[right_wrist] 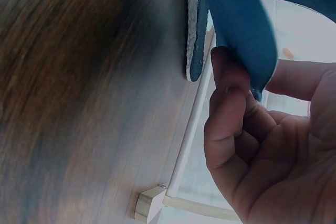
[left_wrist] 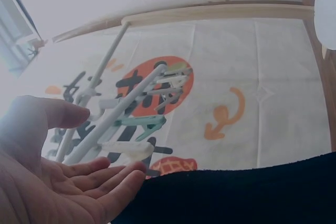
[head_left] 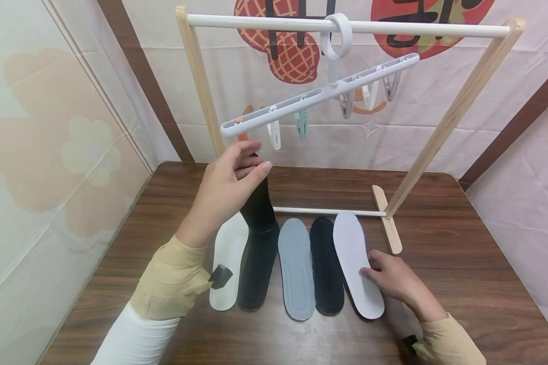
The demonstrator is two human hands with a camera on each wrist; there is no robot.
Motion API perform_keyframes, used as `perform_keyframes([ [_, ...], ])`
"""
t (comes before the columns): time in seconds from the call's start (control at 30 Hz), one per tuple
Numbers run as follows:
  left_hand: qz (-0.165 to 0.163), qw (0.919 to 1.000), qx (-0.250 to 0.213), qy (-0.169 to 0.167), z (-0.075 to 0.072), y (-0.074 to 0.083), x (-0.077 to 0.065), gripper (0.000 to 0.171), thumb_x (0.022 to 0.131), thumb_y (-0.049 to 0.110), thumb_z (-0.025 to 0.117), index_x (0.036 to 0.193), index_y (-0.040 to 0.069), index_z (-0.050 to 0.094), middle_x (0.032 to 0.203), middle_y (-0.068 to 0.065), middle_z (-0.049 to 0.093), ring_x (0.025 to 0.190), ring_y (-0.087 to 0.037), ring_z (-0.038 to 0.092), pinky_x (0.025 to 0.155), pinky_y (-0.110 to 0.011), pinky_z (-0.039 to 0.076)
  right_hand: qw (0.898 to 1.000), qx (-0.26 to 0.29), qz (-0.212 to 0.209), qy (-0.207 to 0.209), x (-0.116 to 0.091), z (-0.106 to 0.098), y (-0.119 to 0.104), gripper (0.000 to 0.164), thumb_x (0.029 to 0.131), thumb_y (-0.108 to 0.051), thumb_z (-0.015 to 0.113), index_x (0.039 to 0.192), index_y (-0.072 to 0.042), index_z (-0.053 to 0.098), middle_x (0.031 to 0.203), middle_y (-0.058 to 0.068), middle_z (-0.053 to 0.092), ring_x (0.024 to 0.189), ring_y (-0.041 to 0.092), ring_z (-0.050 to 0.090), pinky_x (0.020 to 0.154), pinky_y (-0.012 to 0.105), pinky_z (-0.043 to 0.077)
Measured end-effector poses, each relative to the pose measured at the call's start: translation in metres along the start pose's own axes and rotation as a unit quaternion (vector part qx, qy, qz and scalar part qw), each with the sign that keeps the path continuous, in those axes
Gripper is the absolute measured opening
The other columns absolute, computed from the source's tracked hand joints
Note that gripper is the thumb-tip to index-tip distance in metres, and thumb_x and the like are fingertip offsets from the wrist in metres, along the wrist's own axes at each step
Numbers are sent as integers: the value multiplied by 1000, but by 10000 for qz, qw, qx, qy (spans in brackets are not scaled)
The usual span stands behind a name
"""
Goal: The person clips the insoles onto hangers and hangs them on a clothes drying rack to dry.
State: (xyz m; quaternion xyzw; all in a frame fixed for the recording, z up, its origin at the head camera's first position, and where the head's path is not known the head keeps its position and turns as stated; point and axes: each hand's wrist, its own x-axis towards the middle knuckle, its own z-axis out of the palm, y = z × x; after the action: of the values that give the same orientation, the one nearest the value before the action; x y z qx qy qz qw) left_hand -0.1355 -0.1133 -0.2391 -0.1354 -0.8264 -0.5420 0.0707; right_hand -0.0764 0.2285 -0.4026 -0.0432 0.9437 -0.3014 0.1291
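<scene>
My left hand (head_left: 228,187) is raised under the low left end of the grey clip hanger (head_left: 319,94), its thumb apart from its loosely bent fingers. Behind that hand, a black insole (head_left: 261,208) hangs upright below the orange clip (head_left: 242,136); its top is partly hidden. In the left wrist view its dark edge (left_wrist: 252,195) lies beside the fingertips. My right hand (head_left: 395,279) pinches the right edge of a white insole (head_left: 353,263) between thumb and fingers. The right wrist view shows this insole's dark bluish underside (right_wrist: 244,24).
A white insole (head_left: 228,253), a black insole (head_left: 258,268), a grey insole (head_left: 297,268) and another black insole (head_left: 327,268) lie side by side on the brown table (head_left: 461,284). A wooden rack (head_left: 456,116) holds the tilted hanger, with white, green and grey clips dangling.
</scene>
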Motion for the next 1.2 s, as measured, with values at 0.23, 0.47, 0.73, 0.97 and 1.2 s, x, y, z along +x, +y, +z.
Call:
perform_keyframes([
  [0.23, -73, 9999, -13, -118, 2, 2, 3, 55, 98, 27, 67, 146, 7, 48, 144, -10, 55, 129, -17, 58, 106, -33, 47, 10000, 25, 51, -17, 1, 1, -4, 13, 92, -16, 71, 91, -9, 60, 93, 8, 73, 72, 16, 54, 60, 33, 45],
  [0.47, -99, 9993, 148, -329, 5, 2, 8, 61, 100, 26, 64, 152, 5, 39, 154, -10, 46, 139, -19, 49, 109, -35, 44, 9999, 2, 127, -102, 1, 1, -10, 12, 93, -16, 71, 97, -8, 63, 101, 13, 74, 79, 17, 62, 63, 35, 50],
  [0.73, -85, 9990, -135, -416, 11, 1, 17, 64, 103, 25, 59, 156, 5, 30, 161, -8, 37, 145, -17, 41, 112, -34, 40, 10000, -27, 27, -70, 1, 0, -12, 11, 93, -15, 71, 94, -9, 62, 92, 7, 73, 74, 16, 57, 61, 33, 47],
  [0.97, 30, 9993, -167, -325, 15, 2, 24, 61, 105, 22, 54, 156, 2, 28, 161, -12, 36, 146, -18, 39, 113, -34, 38, 10000, -24, 34, -75, 1, 0, -14, 11, 93, -16, 71, 96, -9, 62, 93, 7, 73, 74, 16, 57, 60, 33, 47],
  [1.2, 12, 9997, -69, -217, 18, 2, 37, 65, 106, 24, 52, 159, 4, 22, 163, -10, 33, 147, -18, 38, 115, -34, 36, 10000, 21, 39, -83, 1, 1, -14, 12, 93, -16, 71, 95, -9, 62, 91, 6, 73, 74, 16, 59, 61, 34, 48],
])
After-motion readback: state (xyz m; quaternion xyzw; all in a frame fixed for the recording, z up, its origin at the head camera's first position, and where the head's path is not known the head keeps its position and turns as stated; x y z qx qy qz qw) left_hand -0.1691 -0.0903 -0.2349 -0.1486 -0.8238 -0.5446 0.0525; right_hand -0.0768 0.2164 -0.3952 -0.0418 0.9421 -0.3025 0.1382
